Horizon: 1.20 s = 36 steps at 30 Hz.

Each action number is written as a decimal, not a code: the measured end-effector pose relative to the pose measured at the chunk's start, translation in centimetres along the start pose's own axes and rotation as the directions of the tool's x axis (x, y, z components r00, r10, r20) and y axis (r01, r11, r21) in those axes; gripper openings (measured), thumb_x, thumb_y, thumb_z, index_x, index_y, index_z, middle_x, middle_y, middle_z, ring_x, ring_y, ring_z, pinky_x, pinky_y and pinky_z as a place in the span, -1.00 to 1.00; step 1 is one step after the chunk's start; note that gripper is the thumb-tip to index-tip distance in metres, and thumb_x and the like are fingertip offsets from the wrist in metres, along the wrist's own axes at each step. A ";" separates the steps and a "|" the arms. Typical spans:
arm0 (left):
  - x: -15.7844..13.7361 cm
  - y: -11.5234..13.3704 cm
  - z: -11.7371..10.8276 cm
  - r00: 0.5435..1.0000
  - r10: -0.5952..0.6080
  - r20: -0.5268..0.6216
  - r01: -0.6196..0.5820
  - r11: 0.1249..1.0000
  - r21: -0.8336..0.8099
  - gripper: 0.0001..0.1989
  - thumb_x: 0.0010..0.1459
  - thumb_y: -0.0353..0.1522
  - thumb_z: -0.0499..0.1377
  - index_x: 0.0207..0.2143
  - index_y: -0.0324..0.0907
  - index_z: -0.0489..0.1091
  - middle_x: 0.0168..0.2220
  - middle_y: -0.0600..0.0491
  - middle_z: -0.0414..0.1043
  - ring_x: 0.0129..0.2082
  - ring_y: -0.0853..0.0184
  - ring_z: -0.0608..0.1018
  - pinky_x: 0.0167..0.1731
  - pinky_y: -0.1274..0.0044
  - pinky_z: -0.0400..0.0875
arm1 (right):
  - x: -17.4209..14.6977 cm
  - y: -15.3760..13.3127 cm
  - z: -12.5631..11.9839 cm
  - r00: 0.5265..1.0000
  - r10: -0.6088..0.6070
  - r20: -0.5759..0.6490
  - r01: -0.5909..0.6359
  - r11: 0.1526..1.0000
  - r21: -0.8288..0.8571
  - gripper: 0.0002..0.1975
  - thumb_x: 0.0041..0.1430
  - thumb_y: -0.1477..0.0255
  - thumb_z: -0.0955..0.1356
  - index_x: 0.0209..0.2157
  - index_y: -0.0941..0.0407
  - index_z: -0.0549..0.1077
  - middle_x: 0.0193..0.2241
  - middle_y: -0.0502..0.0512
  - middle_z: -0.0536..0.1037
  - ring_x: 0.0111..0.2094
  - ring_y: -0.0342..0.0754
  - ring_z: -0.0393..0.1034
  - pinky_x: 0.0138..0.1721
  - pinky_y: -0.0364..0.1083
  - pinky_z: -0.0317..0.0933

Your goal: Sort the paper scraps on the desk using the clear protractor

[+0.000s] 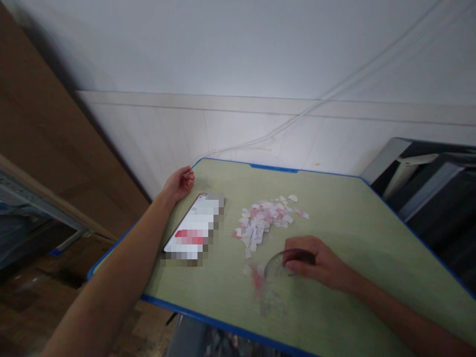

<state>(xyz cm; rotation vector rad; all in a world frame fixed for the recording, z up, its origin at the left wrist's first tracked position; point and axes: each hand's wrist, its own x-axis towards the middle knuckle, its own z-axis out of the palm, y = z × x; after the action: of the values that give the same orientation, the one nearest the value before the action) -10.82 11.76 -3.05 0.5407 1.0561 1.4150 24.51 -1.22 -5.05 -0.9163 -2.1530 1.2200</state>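
Right hand (325, 263): gripping protractor (275, 265), lower right.
Left hand (180, 183): curled closed, nothing visibly held.
Paper scraps (266, 215): 1 heap central, 1 blurred group below; apparently unfinished.

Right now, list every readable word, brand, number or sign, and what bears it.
None reads for certain.
Phone: grey characters beside the pixelated patch, too unclear to quote.
Curved tool: markings too blurred to read.
Paper scraps: no legible text.

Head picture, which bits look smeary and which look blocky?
In the head view: loose scraps by the curved tool in the right hand are smeared, probably by movement; the paper pile is clearer; blocky squares partly cover the phone.
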 end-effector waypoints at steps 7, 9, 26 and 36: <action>0.8 -0.4 0.0 0.999 0.051 0.006 -0.051 0.998 0.027 -0.76 0.11 -0.49 -0.01 -0.61 -0.25 0.25 -0.76 0.11 0.28 -0.79 0.55 0.32 -0.78 0.76 0.23 | 0.0 -0.6 0.9 0.991 -0.107 -0.086 0.081 0.963 -0.259 -0.79 0.17 0.38 0.27 -0.45 0.18 0.43 -0.57 0.02 0.39 -0.53 -0.14 0.25 -0.48 -0.16 0.12; 0.8 -0.4 0.0 0.999 0.052 0.009 -0.052 0.998 0.038 -0.78 0.08 -0.50 0.01 -0.61 -0.24 0.24 -0.76 0.12 0.28 -0.79 0.55 0.32 -0.77 0.77 0.23 | -0.2 -0.8 1.0 0.983 -0.164 -0.085 0.128 0.937 -0.326 -0.81 0.19 0.42 0.26 -0.44 0.17 0.44 -0.54 0.05 0.42 -0.49 -0.13 0.28 -0.44 -0.14 0.14; 0.7 -0.3 0.3 0.998 0.060 -0.002 -0.060 0.997 0.053 -0.79 0.07 -0.51 0.00 -0.61 -0.25 0.26 -0.76 0.11 0.30 -0.79 0.56 0.32 -0.74 0.77 0.26 | -1.0 -1.5 0.9 0.974 -0.188 0.128 0.204 0.970 -0.128 -0.82 0.16 0.40 0.32 -0.44 0.18 0.50 -0.55 0.02 0.42 -0.50 -0.17 0.29 -0.46 -0.18 0.15; 0.7 -0.4 0.2 0.998 0.052 0.026 -0.053 0.997 0.064 -0.75 0.09 -0.51 -0.03 -0.62 -0.25 0.26 -0.77 0.11 0.29 -0.80 0.55 0.32 -0.77 0.76 0.24 | -1.1 -1.4 1.0 0.949 0.139 -0.281 -0.228 0.921 -0.315 -0.79 0.02 0.43 0.26 -0.65 0.13 0.29 -0.71 -0.03 0.33 -0.65 -0.15 0.19 -0.61 -0.17 0.01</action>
<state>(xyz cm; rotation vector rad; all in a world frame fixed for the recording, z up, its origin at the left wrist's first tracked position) -10.58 12.40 -3.44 0.6350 1.0778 1.4205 24.10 -3.11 -4.40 -1.3728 -2.1394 0.7600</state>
